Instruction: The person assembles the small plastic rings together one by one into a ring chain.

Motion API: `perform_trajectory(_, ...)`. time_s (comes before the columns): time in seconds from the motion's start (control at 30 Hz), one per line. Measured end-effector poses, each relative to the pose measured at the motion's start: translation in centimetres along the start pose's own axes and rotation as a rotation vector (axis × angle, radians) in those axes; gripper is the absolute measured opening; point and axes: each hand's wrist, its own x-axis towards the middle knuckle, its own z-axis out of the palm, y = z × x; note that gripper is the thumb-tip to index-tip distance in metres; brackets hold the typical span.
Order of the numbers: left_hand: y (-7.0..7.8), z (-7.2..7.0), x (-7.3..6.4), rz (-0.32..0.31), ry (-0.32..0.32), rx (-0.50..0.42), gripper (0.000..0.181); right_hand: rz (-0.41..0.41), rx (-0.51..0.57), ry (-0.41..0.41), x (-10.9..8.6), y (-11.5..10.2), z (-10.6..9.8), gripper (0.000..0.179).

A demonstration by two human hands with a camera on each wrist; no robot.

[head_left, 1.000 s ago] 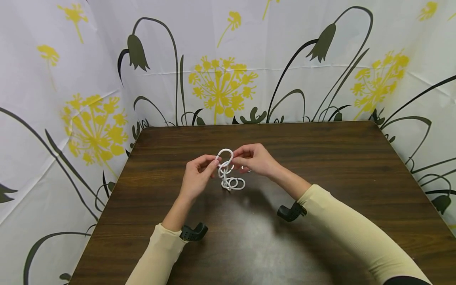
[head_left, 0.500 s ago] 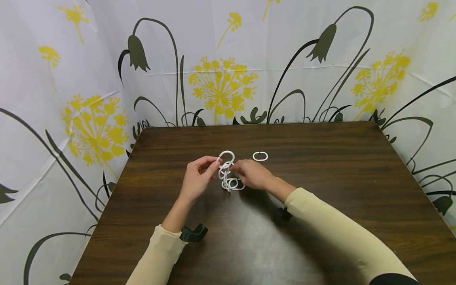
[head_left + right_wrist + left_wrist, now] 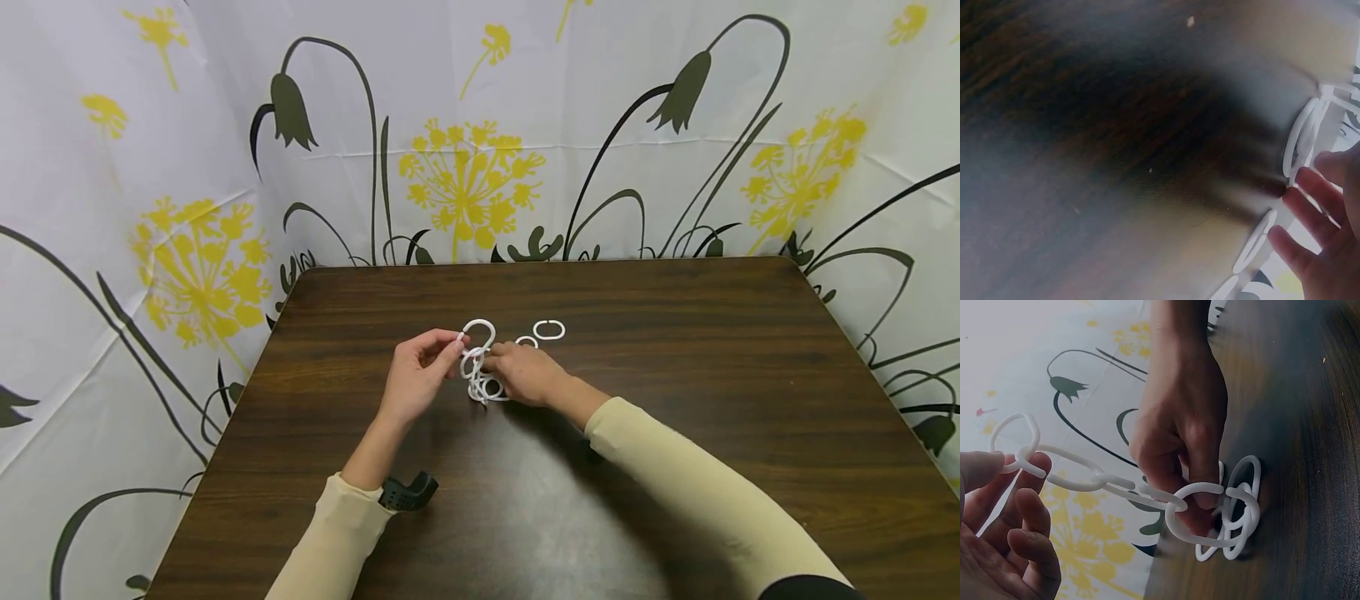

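Brown table (image 3: 675, 350), right hand (image 3: 525, 375) hiding chain (image 3: 477, 367)

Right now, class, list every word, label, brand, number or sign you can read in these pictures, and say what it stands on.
None: no readable text in any view.
The white ring chain, loose ring, table and flower-printed curtain carry no lettering.
The right wrist view is too blurred to read anything.

Dark wooden table (image 3: 675, 375); flowered curtain (image 3: 465, 125)

I see a white plastic ring chain (image 3: 480, 367), its top links lifted upright, lower links piled on the tabletop (image 3: 675, 350).
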Motion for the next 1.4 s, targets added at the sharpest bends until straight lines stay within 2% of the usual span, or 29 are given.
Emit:
perform_trajectory(0.13, -0.02, -0.05, -0.05, 0.005, -0.005, 0.006, 0.018, 0.038, -0.004, 0.035, 0.02, -0.05, 0.14, 0.013)
perform_trajectory(0.27, -0.02, -0.07, -0.09, 0.009, -0.008, 0.002, 0.018, 0.043, -0.035, 0.087, -0.03, -0.06, 0.30, 0.005)
perform_trajectory(0.37, -0.01, -0.08, -0.11, 0.015, -0.006, 0.003, 0.018, 0.056, -0.049, 0.102, -0.06, -0.11, 0.25, 0.008)
perform_trajectory(0.5, -0.06, -0.08, -0.13, 0.023, -0.005, 0.006, 0.017, 0.092, -0.069, 0.082, -0.02, -0.15, 0.19, 0.014)
perform_trajectory(1.0, 0.09, -0.04, -0.21, 0.024, -0.004, -0.001, 0.014, 0.197, -0.171, 0.104, 0.14, 0.17, 0.24, 0.010)
perform_trajectory(1.17, 0.12, -0.04, -0.18, 0.021, -0.002, 0.002, 0.014, 0.191, -0.196, 0.134, 0.14, 0.23, 0.38, 0.011)
perform_trajectory(1.3, 0.13, -0.07, -0.15, 0.016, -0.004, 0.002, 0.016, 0.195, -0.161, 0.141, 0.16, 0.17, 0.28, 0.010)
perform_trajectory(1.4, 0.14, -0.09, -0.15, 0.014, -0.008, 0.009, 0.018, 0.244, -0.060, 0.139, 0.20, 0.17, -0.17, 0.007)
